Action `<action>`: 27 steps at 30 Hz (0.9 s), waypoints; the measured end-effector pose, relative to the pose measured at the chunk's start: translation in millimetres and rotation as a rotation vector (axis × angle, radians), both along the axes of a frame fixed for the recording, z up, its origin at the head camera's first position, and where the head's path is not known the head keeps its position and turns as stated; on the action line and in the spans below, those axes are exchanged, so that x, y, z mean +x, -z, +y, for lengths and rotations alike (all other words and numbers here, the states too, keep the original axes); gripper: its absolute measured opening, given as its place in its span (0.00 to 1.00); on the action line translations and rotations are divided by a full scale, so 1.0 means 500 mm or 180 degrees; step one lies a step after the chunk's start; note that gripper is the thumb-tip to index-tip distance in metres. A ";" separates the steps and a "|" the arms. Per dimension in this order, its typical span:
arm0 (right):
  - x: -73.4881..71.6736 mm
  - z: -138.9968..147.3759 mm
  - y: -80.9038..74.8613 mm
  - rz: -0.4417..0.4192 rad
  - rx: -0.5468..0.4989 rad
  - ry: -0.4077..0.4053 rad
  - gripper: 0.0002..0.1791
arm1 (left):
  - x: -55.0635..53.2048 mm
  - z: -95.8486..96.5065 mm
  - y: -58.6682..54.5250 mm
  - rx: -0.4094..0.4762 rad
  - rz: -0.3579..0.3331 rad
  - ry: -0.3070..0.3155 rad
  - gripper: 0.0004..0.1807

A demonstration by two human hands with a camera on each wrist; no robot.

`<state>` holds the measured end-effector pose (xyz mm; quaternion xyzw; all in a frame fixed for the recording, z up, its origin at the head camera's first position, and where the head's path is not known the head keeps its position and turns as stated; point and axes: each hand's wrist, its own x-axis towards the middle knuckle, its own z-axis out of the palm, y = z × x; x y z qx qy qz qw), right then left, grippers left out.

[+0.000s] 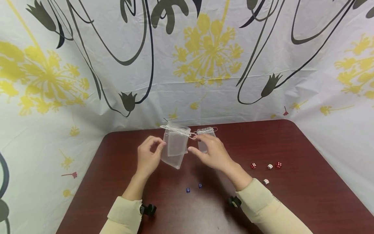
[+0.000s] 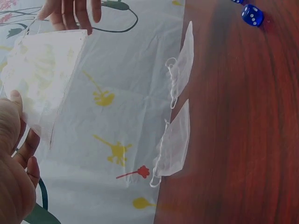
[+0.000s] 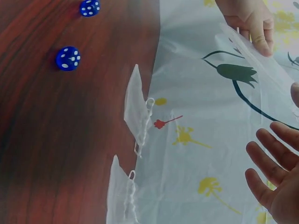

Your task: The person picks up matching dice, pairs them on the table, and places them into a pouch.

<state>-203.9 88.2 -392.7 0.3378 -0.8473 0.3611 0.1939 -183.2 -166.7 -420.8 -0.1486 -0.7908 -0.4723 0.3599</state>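
Note:
A translucent white mesh drawstring bag (image 1: 173, 160) hangs upright in front of me, its white cord across the top. My left hand (image 1: 148, 155) pinches its left edge between thumb and fingers. Close by its upper right side is my right hand (image 1: 214, 152), index fingertip right at the cord's end, thumb held apart. In the right wrist view the other fingers of this right hand (image 3: 280, 172) are spread. Two more mesh bags lie flat at the table's far edge: one bag (image 2: 180, 70) and another bag (image 2: 174, 144) in the left wrist view.
On the dark red table (image 1: 122, 165), two blue dice, one here (image 1: 188, 190) and another die (image 1: 200, 185), lie below the hands. To the right are red dice (image 1: 253, 165) and white dice (image 1: 266, 181). A patterned cloth (image 1: 204, 107) hangs behind the table.

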 end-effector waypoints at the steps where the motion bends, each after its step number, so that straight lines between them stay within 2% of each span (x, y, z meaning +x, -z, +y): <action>1: -0.001 -0.001 -0.002 0.0006 -0.0043 -0.0002 0.23 | 0.001 0.002 0.001 0.0002 0.0020 -0.0011 0.05; 8: -0.007 -0.009 -0.015 0.0144 -0.0365 -0.0053 0.24 | 0.010 0.013 0.011 -0.0052 0.0232 0.0005 0.07; 13: -0.008 -0.015 -0.024 0.0340 -0.0565 -0.0161 0.18 | 0.015 0.019 0.013 -0.0077 0.0317 0.0025 0.06; 19: -0.007 -0.023 -0.032 0.0443 -0.0710 -0.0210 0.10 | 0.018 0.022 0.016 -0.0147 0.0465 0.0005 0.08; 24: -0.008 -0.026 -0.039 0.0475 -0.0776 -0.0229 0.03 | 0.024 0.022 0.019 -0.0179 0.0386 0.0059 0.08; 27: -0.010 -0.025 -0.042 0.0474 -0.0796 -0.0247 0.03 | 0.024 0.021 0.020 -0.0198 0.0369 0.0105 0.09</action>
